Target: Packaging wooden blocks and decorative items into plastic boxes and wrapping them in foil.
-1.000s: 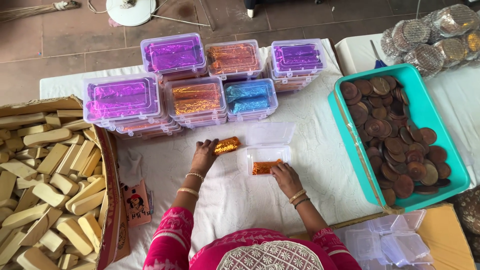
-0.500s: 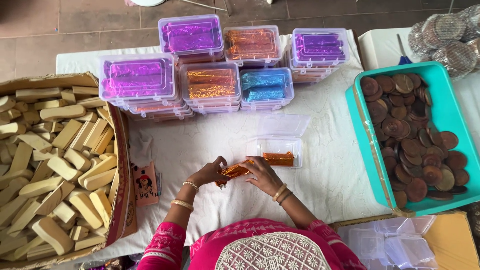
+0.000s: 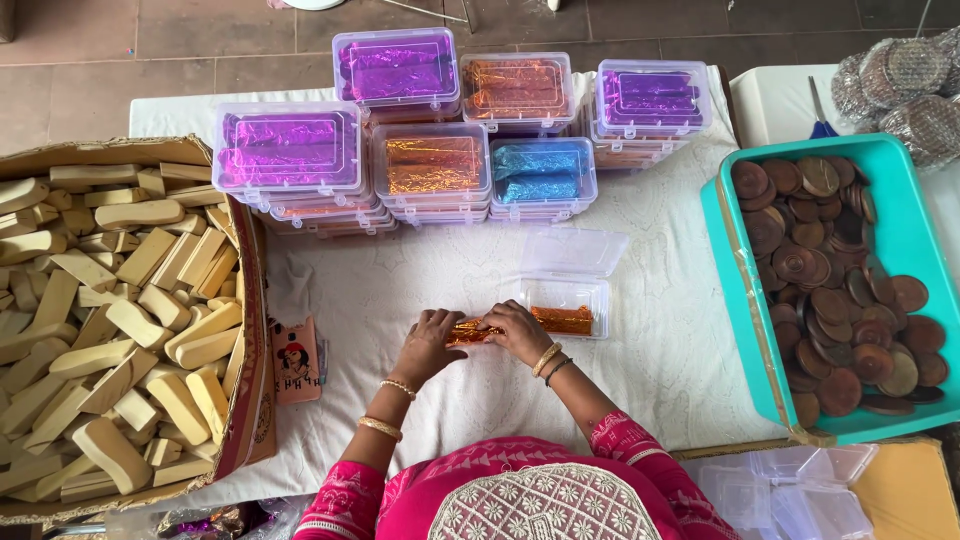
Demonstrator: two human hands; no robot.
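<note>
Wrapping step: left hand (image 3: 430,340) and right hand (image 3: 518,330) both pinching the orange foil bar (image 3: 468,331) on the white cloth (image 3: 650,340), just beside the open clear box (image 3: 565,305), probably needing a gentle tuck inside next.

Single head-worn view, looking steeply down from above the person's chest.

Camera faces forward and down onto the white cloth table (image 3: 640,340); near range, table fills most of the frame. Cardboard box (image 3: 250,330) left of the table centre, teal tray (image 3: 905,235) right, tiled floor (image 3: 150,50) beyond its far edge. No second view.
</note>
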